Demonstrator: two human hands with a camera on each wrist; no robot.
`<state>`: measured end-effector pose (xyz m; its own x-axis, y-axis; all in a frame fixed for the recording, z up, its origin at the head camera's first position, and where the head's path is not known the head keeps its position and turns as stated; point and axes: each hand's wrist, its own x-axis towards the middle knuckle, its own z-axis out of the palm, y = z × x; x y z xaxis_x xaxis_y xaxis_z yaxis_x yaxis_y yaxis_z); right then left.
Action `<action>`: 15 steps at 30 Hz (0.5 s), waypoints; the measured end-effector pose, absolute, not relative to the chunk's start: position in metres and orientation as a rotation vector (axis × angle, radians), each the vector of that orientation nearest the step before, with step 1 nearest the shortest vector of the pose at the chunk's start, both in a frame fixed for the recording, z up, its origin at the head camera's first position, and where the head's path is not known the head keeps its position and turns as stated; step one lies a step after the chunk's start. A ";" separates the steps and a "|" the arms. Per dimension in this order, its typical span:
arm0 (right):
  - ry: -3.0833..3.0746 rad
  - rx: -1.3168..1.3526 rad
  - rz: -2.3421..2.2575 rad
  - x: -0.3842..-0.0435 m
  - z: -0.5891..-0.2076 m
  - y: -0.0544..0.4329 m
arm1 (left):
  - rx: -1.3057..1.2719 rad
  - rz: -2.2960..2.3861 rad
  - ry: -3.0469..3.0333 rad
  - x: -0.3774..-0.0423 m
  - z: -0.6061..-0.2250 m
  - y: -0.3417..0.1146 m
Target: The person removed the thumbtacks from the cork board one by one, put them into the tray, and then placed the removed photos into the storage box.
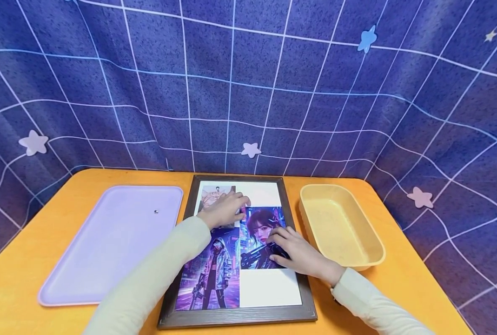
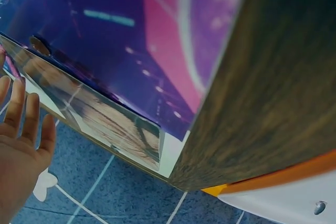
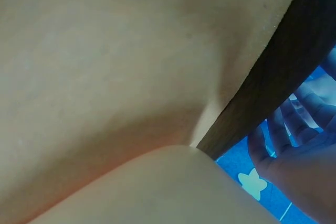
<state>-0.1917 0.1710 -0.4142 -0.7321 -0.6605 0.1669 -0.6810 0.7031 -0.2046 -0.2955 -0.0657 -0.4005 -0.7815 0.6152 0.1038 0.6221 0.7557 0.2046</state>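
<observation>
A dark wooden picture frame [image 1: 235, 318] lies on the table, with a white backing [image 1: 270, 288] inside it. My left hand [image 1: 226, 209] reaches over the upper left part, its fingertips at the top left corner of a print of a dark-haired figure [image 1: 257, 228]. Across that print's right side rests my right hand [image 1: 296, 251], fingers spread and slightly bent. Beside it, lower left, lies a purple city print of a hooded figure [image 1: 218, 274]. A pale pink print [image 1: 208, 197] at the upper left is partly hidden under my left hand. In the left wrist view its fingers [image 2: 31, 116] look extended.
A lilac tray [image 1: 118, 242] with a small shiny bit [image 1: 156, 211] on it lies to the left. To the right stands a yellow basin [image 1: 336, 223]. The orange table [image 1: 5, 288] ends at a blue grid-patterned curtain [image 1: 206, 102] behind.
</observation>
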 end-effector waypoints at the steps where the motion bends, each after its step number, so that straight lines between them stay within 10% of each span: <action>1: -2.822 1.115 0.387 -0.192 -0.414 0.171 | -1.025 -0.357 -2.918 -0.296 -0.401 -0.065; 15: -2.784 1.156 0.375 -0.190 -0.410 0.170 | -1.002 -0.370 -2.970 -0.298 -0.398 -0.061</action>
